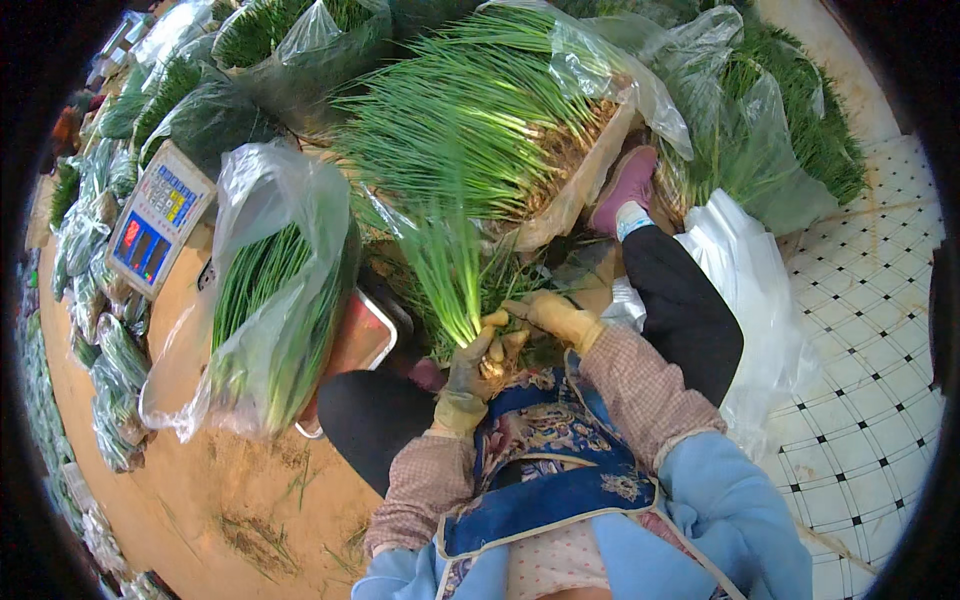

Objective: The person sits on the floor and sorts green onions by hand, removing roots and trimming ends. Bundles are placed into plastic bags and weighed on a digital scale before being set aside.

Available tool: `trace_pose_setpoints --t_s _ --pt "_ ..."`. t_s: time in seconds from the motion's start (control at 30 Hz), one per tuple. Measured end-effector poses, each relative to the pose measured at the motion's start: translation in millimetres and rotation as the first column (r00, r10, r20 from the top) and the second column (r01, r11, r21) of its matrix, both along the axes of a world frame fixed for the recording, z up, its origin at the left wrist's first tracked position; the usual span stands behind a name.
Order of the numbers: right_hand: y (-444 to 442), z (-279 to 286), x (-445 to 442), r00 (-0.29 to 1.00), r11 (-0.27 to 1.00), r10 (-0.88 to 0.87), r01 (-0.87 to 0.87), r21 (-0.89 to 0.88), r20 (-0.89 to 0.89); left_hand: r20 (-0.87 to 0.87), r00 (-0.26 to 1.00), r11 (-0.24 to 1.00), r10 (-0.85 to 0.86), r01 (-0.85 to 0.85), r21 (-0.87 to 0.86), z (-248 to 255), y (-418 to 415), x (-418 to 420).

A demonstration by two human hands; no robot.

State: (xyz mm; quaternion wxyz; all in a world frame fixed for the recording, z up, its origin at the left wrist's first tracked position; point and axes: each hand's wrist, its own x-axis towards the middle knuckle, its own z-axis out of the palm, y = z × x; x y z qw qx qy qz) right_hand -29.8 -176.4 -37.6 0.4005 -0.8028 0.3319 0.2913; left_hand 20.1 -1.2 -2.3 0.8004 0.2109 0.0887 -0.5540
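My left hand [469,371], in a soiled work glove, is closed around the lower end of a small bunch of green onions [454,281]. The green tops point away from me, and the pale roots [493,367] hang near my lap. Close to the left fingertips is my gloved right hand [559,316], its fingers bent. Whether anything sits between those right fingers cannot be made out. Beyond both hands lies a large heap of green onions [465,142], roots turned to the right, on a plastic sheet [577,191].
At left, a plastic bag of green onions [277,300] rests on a scale's tray [367,337], beside the scale's display panel [161,217]. Several bagged bundles [112,360] line the far left. White plastic bags [739,300] lie by my right leg. Loose trimmings [517,281] cover the floor ahead.
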Motion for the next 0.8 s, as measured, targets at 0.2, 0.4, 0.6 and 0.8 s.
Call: trace_pose_setpoints --t_s 0.2,0.4,0.6,0.8 --pt "-110 -17 83 0.845 0.886 -0.224 0.385 -0.260 0.485 0.058 0.995 0.970 0.084 -0.095 0.225 -25 -21 12" --pt "-134 -28 108 0.958 0.727 0.037 0.168 -0.665 0.283 0.103 0.992 0.952 0.071 -0.098 0.288 -15 -29 20" --pt "-101 3 94 0.866 0.913 -0.398 0.405 0.043 0.302 0.135 0.990 0.921 0.045 -0.094 0.378 -26 -27 29" --pt "-13 21 36 0.845 0.946 -0.294 0.324 0.010 0.447 0.046 0.990 0.930 0.136 -0.144 0.338 -19 -23 29"
